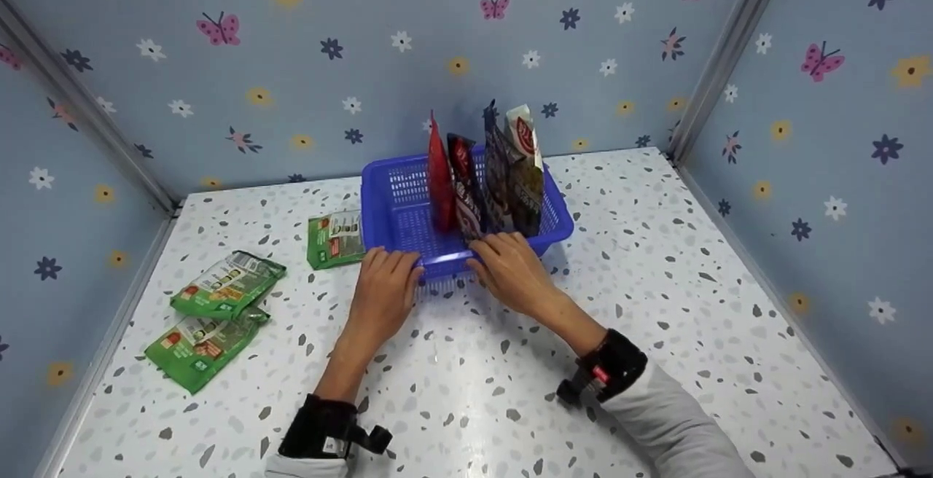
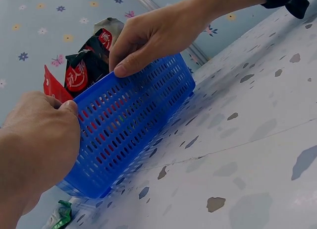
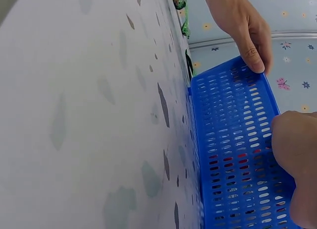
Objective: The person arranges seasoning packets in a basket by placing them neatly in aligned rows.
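A blue plastic basket with slotted walls stands on the table near the back wall. My left hand grips its front rim at the left corner, fingers over the edge and thumb on the near side. Further right, my right hand holds the same rim, as the left wrist view also shows. Inside the basket several snack bags stand upright: a red bag, a dark red-and-black bag, a black bag and a dark bag with a white top. The basket's left half shows bare floor.
Left of the basket lies a green packet, close against its side. Two more green packets, an upper one overlapping a lower one, lie farther left. Patterned wall panels enclose the speckled table at the back and sides.
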The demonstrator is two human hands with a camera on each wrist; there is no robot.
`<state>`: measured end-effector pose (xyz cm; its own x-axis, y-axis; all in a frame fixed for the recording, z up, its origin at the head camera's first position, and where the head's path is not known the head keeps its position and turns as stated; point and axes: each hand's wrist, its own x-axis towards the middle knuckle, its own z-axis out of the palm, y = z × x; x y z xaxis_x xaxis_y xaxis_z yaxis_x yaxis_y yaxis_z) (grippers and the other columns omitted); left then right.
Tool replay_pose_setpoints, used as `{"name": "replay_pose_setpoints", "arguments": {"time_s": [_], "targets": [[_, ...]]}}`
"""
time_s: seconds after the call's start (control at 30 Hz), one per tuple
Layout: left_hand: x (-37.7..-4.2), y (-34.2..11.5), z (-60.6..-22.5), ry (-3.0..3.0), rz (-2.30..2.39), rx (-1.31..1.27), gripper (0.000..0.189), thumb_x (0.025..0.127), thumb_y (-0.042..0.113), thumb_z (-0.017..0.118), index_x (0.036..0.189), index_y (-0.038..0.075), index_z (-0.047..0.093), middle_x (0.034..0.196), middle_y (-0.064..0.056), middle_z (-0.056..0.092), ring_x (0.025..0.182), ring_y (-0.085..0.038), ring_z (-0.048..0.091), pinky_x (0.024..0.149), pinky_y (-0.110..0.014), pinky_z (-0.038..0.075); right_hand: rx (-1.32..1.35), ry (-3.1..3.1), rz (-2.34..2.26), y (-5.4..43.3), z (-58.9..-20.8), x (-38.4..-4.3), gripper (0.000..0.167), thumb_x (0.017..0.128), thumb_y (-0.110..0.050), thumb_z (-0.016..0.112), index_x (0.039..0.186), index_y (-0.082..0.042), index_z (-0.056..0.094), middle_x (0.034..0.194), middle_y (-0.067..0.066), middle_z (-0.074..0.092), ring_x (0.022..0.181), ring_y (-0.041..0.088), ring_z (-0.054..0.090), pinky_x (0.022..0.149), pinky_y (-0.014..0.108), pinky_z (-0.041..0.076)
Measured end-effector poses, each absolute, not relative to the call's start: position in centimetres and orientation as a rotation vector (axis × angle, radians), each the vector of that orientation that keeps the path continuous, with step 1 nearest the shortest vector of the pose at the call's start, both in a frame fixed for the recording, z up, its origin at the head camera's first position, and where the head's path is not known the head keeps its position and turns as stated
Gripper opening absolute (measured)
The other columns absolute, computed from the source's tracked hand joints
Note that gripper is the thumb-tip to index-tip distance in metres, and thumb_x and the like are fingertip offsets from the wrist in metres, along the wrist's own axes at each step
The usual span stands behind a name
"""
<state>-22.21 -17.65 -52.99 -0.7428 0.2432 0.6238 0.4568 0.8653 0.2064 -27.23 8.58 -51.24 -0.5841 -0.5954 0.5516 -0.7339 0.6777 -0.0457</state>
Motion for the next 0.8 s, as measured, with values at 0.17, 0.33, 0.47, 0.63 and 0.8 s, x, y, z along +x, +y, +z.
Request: {"name": "replay_pose_setpoints", "arguments": {"time_s": [0.17, 0.33, 0.47, 0.63, 0.8], "targets": [[-22.2, -17.6, -53.0, -2.444, -0.475, -0.494, 0.026, 0.115, 0.020, 0.065, 0.130, 0.002, 0.077, 0.114, -0.016, 0.082, 0.109, -0.038, 0.071, 0.121, -0.055, 0.048, 1.011, -2.345, 0.367, 8.4, -51.3, -27.3, 0.034, 0.117, -0.032, 0.063, 0.132, -0.006, 0.078, 0.117, 0.010, 0.082, 0.105, 0.030, 0.075, 0.092, 0.043, 0.057], [-22.2, -17.7, -52.8, -2.442, -0.487, -0.496, 0.026, 0.114, 0.020, 0.066, 0.129, 0.001, 0.076, 0.114, -0.017, 0.081, 0.110, -0.039, 0.071, 0.122, -0.056, 0.047, 1.004, -2.332, 0.369, 8.3, -51.4, -27.4, 0.032, 0.117, -0.031, 0.063, 0.131, -0.007, 0.077, 0.116, 0.009, 0.082, 0.104, 0.029, 0.074, 0.092, 0.043, 0.056], [-22.2, -17.9, -52.7, -2.429, -0.528, -0.519, 0.026, 0.113, 0.019, 0.068, 0.129, 0.001, 0.077, 0.115, -0.018, 0.082, 0.112, -0.039, 0.072, 0.123, -0.057, 0.047, 0.999, -2.349, 0.393, 8.3, -51.5, -27.4, 0.033, 0.117, -0.032, 0.062, 0.132, -0.006, 0.077, 0.118, 0.010, 0.081, 0.105, 0.029, 0.073, 0.094, 0.043, 0.055], [-22.0, -18.4, -52.6, -2.399, -0.662, -0.545, 0.029, 0.112, 0.020, 0.070, 0.133, 0.000, 0.076, 0.123, -0.017, 0.081, 0.120, -0.038, 0.072, 0.123, -0.056, 0.049, 1.000, -2.331, 0.384, 8.3, -51.8, -27.3, 0.032, 0.117, -0.030, 0.062, 0.131, -0.006, 0.078, 0.116, 0.009, 0.081, 0.104, 0.028, 0.073, 0.093, 0.043, 0.055], [-22.1, -19.9, -52.2, -2.333, -0.820, -0.482, 0.031, 0.112, 0.016, 0.070, 0.137, 0.000, 0.075, 0.135, -0.018, 0.077, 0.132, -0.038, 0.068, 0.120, -0.053, 0.053, 1.003, -2.331, 0.363, 8.4, -51.9, -27.4, 0.033, 0.117, -0.031, 0.062, 0.132, -0.006, 0.077, 0.117, 0.008, 0.081, 0.105, 0.027, 0.073, 0.094, 0.042, 0.055]]}}
